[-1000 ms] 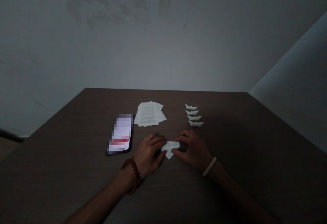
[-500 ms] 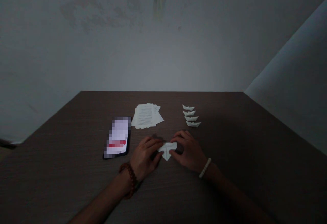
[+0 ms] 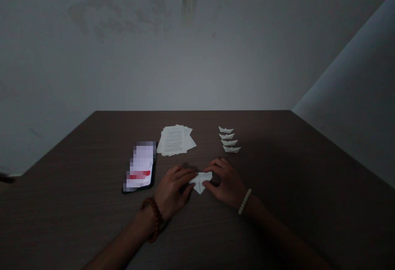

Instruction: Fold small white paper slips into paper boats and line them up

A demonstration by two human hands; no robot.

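Note:
Between my hands, low over the table, is a small folded piece of white paper [image 3: 200,183], its point toward me and a crease down its middle. My left hand [image 3: 174,192] grips its left side between thumb and fingers, covering that corner. On the other side, my right hand [image 3: 226,183] pinches the right edge, thumb in front and fingers behind. Beyond my right hand, several folded paper boats [image 3: 231,149] stand in a column.
A stack of printed paper sheets [image 3: 174,140] lies beyond my left hand. Left of that hand rests a phone [image 3: 140,167] with a lit, blurred screen. The dark wooden table [image 3: 259,126] meets a stained grey wall [image 3: 185,68] at its far edge.
The view has shifted very slightly, so everything sits a little further left. Both hands keep the same hold on the folded paper.

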